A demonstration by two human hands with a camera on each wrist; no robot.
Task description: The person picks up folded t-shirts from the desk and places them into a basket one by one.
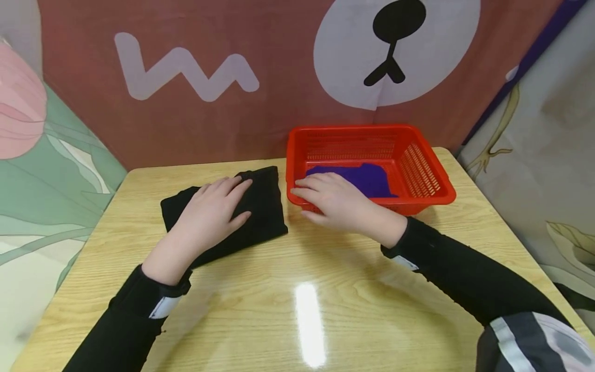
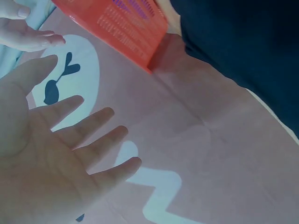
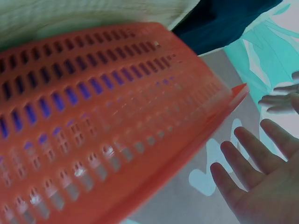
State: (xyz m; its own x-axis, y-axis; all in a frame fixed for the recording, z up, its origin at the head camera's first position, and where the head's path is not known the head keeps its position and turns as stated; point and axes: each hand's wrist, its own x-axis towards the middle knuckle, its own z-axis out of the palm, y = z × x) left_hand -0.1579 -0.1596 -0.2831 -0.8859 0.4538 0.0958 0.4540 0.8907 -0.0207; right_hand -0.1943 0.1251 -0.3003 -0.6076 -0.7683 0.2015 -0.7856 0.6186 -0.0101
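Observation:
A folded black cloth [image 1: 260, 206] lies on the table left of a red plastic basket [image 1: 427, 196]. My left hand [image 1: 209, 212] is over the cloth with its fingers spread, and in the left wrist view its palm [image 2: 51, 163] shows bare, a gap away from the dark cloth [image 2: 243, 51]. Over the basket's front left corner is my right hand [image 1: 337, 201], fingers straight and holding nothing. A purple cloth [image 1: 372, 178] lies flat inside the basket, partly hidden by that hand. Through the basket's slots the right wrist view shows bits of purple.
The light wooden table [image 1: 241, 310] reaches back to a brown printed curtain [image 1: 186, 129] with a bear's muzzle on it. The basket stands near the table's far edge. Patterned walls border the table on both sides.

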